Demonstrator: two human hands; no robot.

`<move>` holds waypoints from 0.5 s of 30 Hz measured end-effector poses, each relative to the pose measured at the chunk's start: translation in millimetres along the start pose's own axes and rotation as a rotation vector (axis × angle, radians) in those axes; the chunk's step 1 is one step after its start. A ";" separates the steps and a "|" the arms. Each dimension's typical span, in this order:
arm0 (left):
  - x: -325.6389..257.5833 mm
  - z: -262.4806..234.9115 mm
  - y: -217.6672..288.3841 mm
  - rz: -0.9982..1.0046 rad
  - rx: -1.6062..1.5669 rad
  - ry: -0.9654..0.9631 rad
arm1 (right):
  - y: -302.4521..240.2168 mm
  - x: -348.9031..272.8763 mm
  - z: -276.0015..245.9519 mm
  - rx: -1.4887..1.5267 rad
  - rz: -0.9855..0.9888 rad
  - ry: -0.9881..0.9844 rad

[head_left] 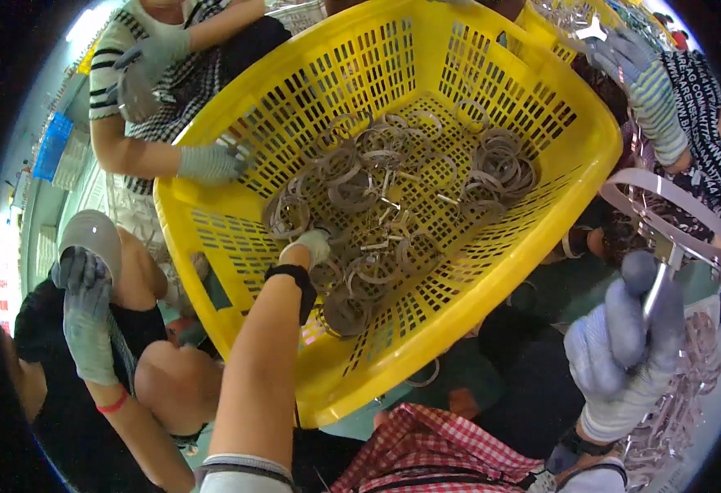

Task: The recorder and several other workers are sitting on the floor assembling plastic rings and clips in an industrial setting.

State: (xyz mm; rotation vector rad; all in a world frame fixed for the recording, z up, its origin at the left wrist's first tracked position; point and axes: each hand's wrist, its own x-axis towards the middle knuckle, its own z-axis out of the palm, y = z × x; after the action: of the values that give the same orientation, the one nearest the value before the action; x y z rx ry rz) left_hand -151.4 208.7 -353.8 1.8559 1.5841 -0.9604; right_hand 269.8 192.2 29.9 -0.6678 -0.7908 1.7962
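Observation:
My left hand [314,243], gloved in pale fabric, reaches down into a big yellow plastic basket [492,316]. It touches a loose heap of metal band clamps [351,191], and its fingers are mostly hidden, so I cannot tell if it grips one. To the right, outside the basket, my right hand [623,345] wears a grey-white glove. Thumb and fingers are closed round the metal shank of a band clamp [665,209], whose round band stands above the fingertips. A further cluster of clamps [499,168] lies by the basket's right wall.
Gloved hands of other people are close by: one [212,163] at the basket's left rim, another [85,283] holding a metal band at left, another [623,57] at upper right. Many metal parts [677,403] lie at the lower right.

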 end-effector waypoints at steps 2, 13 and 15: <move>19.5 21.3 3.9 -0.202 -0.540 0.063 | -7.7 3.0 -13.0 -0.037 0.000 -0.087; 3.0 36.5 23.3 -0.649 -0.553 0.046 | -35.4 -6.7 -38.4 -0.013 0.157 0.065; 7.4 43.3 20.8 -0.630 -0.502 0.200 | -30.9 -7.0 -30.8 -0.053 0.114 0.276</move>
State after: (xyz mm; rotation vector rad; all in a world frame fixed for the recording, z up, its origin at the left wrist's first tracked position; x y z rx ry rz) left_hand -138.5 176.3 -387.6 1.1486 2.3440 -0.5311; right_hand 313.0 200.2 34.9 -0.9894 -0.6251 1.7405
